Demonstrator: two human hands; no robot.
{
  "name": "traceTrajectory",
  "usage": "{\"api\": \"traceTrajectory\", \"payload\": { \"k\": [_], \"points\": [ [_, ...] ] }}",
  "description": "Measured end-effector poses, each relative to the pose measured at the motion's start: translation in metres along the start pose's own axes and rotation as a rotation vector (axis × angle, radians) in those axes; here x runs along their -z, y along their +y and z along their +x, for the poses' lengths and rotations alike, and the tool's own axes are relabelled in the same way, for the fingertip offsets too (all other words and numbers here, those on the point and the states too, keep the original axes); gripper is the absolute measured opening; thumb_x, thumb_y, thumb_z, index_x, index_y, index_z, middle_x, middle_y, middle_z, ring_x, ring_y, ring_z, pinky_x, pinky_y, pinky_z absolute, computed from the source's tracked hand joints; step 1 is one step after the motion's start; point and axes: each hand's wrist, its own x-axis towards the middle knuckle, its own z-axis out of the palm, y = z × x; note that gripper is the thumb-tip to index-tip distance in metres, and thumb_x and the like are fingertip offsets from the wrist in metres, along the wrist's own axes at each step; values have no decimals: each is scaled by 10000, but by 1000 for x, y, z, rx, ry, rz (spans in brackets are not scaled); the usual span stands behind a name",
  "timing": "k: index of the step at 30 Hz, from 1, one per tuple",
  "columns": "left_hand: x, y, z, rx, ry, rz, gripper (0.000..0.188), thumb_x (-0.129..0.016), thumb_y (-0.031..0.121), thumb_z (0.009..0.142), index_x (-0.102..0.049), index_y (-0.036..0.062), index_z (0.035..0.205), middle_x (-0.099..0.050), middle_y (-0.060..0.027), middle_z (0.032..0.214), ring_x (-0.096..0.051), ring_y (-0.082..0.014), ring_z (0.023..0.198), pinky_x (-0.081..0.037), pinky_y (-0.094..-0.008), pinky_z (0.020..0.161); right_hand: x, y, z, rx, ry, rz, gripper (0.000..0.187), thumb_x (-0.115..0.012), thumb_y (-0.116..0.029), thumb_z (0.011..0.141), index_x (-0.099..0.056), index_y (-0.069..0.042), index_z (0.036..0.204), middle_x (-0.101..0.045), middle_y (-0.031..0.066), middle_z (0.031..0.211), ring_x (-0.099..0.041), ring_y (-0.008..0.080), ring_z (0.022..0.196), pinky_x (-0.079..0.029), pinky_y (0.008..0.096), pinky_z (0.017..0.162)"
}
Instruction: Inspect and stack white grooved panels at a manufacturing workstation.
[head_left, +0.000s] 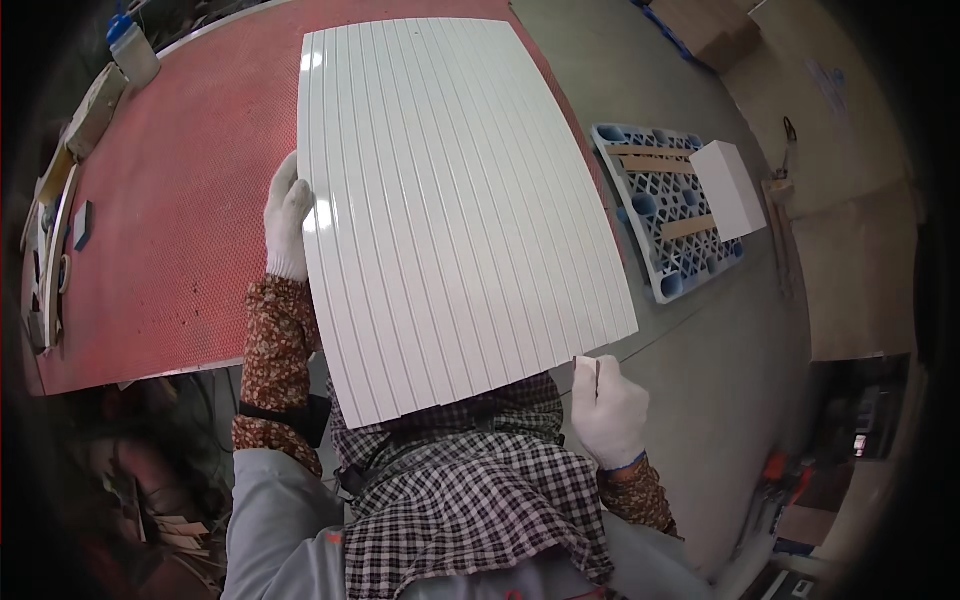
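Note:
A large glossy white panel [450,220] with parallel grooves spans the middle of the view, tilted, its near end over my checked apron [480,500]. My left hand [287,220], in a white knitted glove, grips the panel's left edge; some of its fingers are hidden at the edge. Just off the panel's near right corner is my right hand [610,410], gloved the same way and closed. Between its thumb and fingers sits a small flat pale piece [584,368] with a dark edge, mostly covered; its kind is unclear.
Under the panel and to the left lies a red textured tabletop [180,220]. A blue-capped bottle [135,55], a small blue-grey block [83,225] and curved strips line its left side. On the right floor stands a pallet [665,215] with wooden slats and a white box [728,190].

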Motion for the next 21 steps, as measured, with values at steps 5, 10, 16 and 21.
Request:
{"api": "traceTrajectory", "payload": {
  "k": [5, 10, 16, 21],
  "points": [
    [7, 2, 1, 18, 10, -83, 752, -603, 330, 974, -335, -63, 1556, -450, -262, 1526, -468, -359, 1419, -405, -489, 1182, 3, 5, 4, -19, 22, -68, 201, -613, -194, 1013, -597, -67, 858, -622, 135, 614, -640, 338, 534, -493, 443, 497],
    [-6, 7, -9, 13, 19, -19, 819, -612, 413, 940, -341, -44, 1563, -444, -268, 1526, -450, -381, 1427, -383, -537, 1183, 8, 11, -2, 43, 50, -107, 213, -617, -188, 1012, -588, -63, 842, -607, 135, 598, -632, 334, 517, -484, 443, 487],
    [-4, 17, -12, -21, -14, 24, 917, -600, 429, 924, -227, -30, 1626, -277, -298, 1652, -298, -414, 1536, -299, -525, 1237, 15, 10, 1, 19, -51, -127, 141, -621, -147, 994, -638, -30, 918, -620, 188, 645, -646, 386, 578, -481, 462, 512],
    [-14, 43, -12, -21, -6, 70, 867, -561, 333, 925, -211, -27, 1632, -256, -287, 1668, -281, -391, 1550, -282, -492, 1252, 21, 10, 24, 131, -59, -150, 209, -611, -218, 1005, -619, -56, 875, -597, 151, 578, -632, 372, 531, -487, 483, 505]
  ]
}}
